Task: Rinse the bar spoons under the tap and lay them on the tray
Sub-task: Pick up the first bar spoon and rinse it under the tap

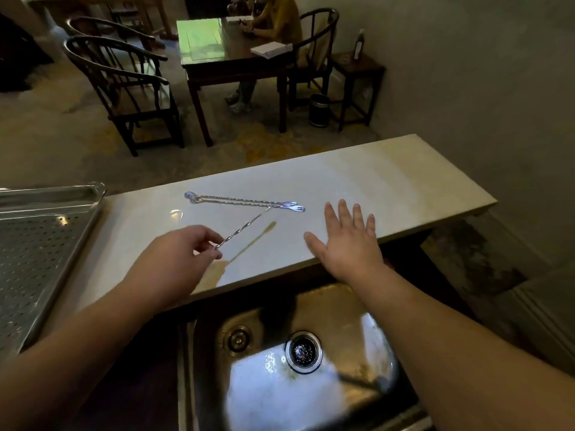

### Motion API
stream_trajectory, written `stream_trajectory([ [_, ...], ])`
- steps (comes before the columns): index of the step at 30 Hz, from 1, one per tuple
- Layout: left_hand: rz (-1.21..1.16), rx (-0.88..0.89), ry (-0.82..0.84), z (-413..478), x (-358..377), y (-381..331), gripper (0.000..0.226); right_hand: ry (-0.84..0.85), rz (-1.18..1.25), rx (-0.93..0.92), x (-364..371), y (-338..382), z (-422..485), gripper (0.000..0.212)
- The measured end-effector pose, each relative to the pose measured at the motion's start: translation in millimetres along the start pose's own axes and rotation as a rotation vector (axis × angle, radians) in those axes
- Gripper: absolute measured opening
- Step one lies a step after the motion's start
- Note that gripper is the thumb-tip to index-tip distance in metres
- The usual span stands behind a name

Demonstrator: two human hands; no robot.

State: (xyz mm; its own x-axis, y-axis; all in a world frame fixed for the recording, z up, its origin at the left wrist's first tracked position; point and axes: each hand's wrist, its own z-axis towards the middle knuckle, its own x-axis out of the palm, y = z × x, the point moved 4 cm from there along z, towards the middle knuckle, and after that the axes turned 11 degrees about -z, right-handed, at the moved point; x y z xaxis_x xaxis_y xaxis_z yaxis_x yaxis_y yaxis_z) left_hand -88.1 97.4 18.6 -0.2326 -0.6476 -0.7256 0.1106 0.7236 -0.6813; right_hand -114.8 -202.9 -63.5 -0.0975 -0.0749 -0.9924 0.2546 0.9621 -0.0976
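Note:
Two twisted steel bar spoons lie together on the pale counter [373, 181], their fork ends [294, 206] to the right. My left hand [183, 253] pinches the near end of a third bar spoon [242, 228], which slants up off the counter toward the other two. My right hand [348, 241] hovers flat with fingers spread above the counter's front edge, to the right of the spoons, holding nothing. A perforated metal tray [40, 244] sits at the left. The steel sink [295, 353] lies below the counter in front of me. No tap is in view.
Behind the counter stand dark wooden chairs [124, 88] and a table [230, 57] where a person sits. A small side table [357, 70] with a bottle and a small bin [319, 110] stand near the right wall.

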Motion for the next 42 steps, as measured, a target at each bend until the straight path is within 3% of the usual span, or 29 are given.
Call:
stream_trajectory([
  [11, 0.140, 0.303, 0.187, -75.1, 67.0, -8.7, 0.023, -0.226, 0.551, 0.162, 41.3, 16.7, -146.8, 0.064],
  [15, 0.124, 0.398, 0.243, -82.1, 107.8, -6.8, 0.022, -0.172, 0.603, 0.253, 79.9, -5.4, -198.0, 0.054],
  [20, 0.160, 0.483, 0.362, -87.5, 164.4, 0.2, 0.020, -0.041, 0.551, 0.442, 125.3, -60.2, -240.8, 0.023],
  [22, 0.160, 0.508, 0.380, -89.9, 182.2, 2.2, 0.019, -0.072, 0.553, 0.549, 133.4, -82.4, -248.7, 0.015],
  [27, 0.137, 0.532, 0.389, -92.7, 206.3, 2.4, 0.024, -0.155, 0.746, 0.814, 140.3, -124.2, -245.2, 0.036],
  [32, 0.151, 0.532, 0.382, -88.4, 211.2, 4.0, 0.023, -0.053, 0.855, 0.894, 146.7, -132.7, -226.1, 0.032],
  [38, 0.157, 0.557, 0.361, -82.7, 212.5, 3.6, 0.025, 0.018, 0.911, 0.869, 142.0, -118.2, -193.2, 0.026],
  [40, 0.157, 0.541, 0.366, -82.3, 213.4, 3.7, 0.023, 0.114, 1.186, 0.842, 146.7, -94.4, -186.0, 0.021],
  [42, 0.162, 0.534, 0.367, -83.4, 215.0, 3.2, 0.021, 0.256, 1.660, 0.827, 149.4, -58.4, -182.3, 0.038],
])
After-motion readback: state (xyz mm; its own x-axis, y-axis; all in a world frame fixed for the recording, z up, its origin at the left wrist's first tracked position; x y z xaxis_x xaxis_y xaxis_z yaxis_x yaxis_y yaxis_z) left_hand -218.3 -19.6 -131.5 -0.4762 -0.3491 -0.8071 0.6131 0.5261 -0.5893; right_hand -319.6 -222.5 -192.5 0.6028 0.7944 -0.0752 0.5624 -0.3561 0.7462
